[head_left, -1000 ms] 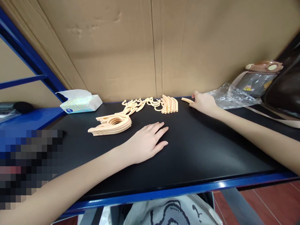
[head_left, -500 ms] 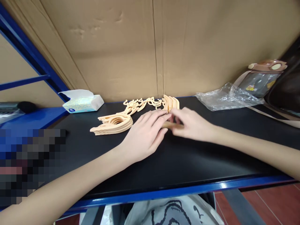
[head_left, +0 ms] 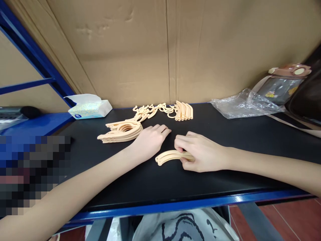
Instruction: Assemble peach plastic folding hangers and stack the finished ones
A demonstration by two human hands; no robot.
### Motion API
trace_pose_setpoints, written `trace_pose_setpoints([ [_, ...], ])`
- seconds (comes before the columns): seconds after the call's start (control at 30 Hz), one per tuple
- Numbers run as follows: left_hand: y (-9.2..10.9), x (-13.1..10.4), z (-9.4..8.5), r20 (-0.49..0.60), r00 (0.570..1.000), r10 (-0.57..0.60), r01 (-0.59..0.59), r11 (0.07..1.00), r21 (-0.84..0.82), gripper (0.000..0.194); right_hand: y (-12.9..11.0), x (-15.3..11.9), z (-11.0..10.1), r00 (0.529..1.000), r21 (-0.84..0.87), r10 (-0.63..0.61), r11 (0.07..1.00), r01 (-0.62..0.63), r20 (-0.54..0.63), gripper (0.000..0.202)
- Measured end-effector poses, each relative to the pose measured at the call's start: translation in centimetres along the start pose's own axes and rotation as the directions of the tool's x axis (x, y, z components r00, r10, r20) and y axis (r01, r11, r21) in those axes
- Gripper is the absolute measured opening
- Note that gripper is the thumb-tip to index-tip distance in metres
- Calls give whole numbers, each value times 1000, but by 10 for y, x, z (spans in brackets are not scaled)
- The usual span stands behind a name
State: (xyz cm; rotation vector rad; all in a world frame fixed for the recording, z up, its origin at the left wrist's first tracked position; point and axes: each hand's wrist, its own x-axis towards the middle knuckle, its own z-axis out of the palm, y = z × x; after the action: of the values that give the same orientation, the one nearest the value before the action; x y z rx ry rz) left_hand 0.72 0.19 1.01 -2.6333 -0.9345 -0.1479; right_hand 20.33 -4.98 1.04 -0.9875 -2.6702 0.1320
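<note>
Head view, paired strips (head_left: 170, 153), curved, pale beige

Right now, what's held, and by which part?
Right hand grips a curved beige piece toward its picture-right end; opposite end sticks out. Left hand: nothing visible in it.

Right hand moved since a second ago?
Yes. Judged against the clear plastic bag, the right hand has moved left and toward the near blue table edge, with pale curved pieces in its grip.
</note>
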Motion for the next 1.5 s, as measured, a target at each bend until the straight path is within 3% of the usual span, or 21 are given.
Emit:
trace_pose_setpoints([
  [0.13,0,0,2,24,1000,16,-16,1000,1,31,10,2,-2,999,89,-34,996,31,33,17],
  [0.2,1,-1,1,43,999,15,-15,1000,-4,30,23,4,-1,1000,150,13,989,-13,-3,24],
  [0.3,2,-1,-1,61,998,11,-11,1000,5,31,46,7,3,993,66,95,994,-90,-72,27],
  [0.4,3,-2,-2,62,998,16,-16,1000,3,32,61,9,6,987,20,144,990,-143,-67,23],
  [0.57,2,-2,-1,31,999,34,-34,999,6,31,57,9,6,993,-57,91,994,-95,-73,21],
  [1.3,-2,-1,2,19,1000,5,-3,996,-93,34,56,10,6,993,-33,85,996,-88,-87,18],
  [1.5,-3,19,14,13,993,-113,113,969,-218,50,58,12,8,988,15,117,993,-116,-97,17],
])
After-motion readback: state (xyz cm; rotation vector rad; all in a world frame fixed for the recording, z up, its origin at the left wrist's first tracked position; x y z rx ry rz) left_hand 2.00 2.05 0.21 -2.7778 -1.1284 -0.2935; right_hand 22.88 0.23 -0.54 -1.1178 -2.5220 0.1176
